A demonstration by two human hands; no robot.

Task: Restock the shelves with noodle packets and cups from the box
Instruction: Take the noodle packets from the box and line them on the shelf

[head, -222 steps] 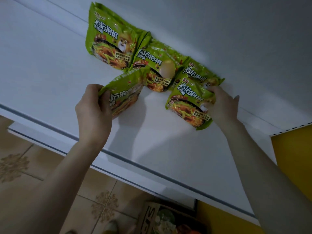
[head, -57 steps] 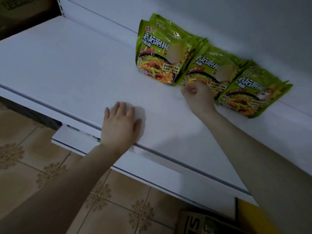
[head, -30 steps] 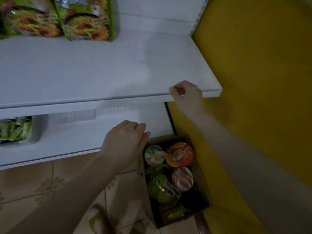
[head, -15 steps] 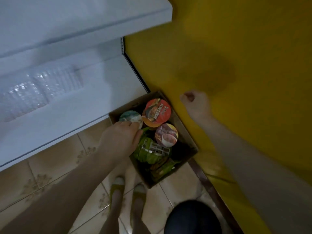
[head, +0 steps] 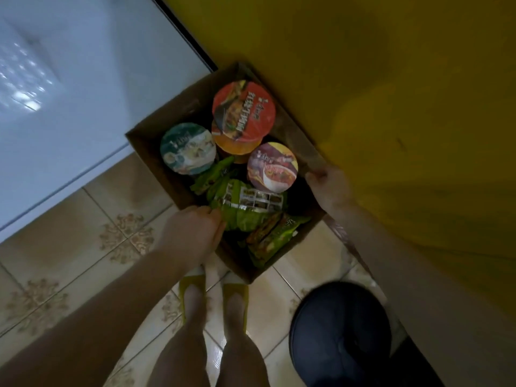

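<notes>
A brown cardboard box [head: 156, 152] stands open on the tiled floor against the yellow wall. Three noodle cups stand in its far half: a red-lidded cup [head: 244, 111], a teal-lidded cup [head: 187, 148] and a purple-lidded cup [head: 272, 166]. Several green noodle packets fill the near half. My left hand [head: 192, 233] reaches over the near-left wall, its fingers closed on the edge of the top green packet [head: 248, 205]. My right hand [head: 328, 185] is curled into a loose fist at the box's right rim, with nothing visible in it.
A white lower shelf [head: 69, 93] runs along the upper left. The yellow wall [head: 391, 93] fills the right side. My feet in yellow slippers [head: 213, 291] stand just before the box. A dark round thing [head: 339, 336] sits at the lower right.
My view has dropped from the shelf to the box. My left hand moved from above the teal cup down to the green packet. My right hand came down to the box's right rim.
</notes>
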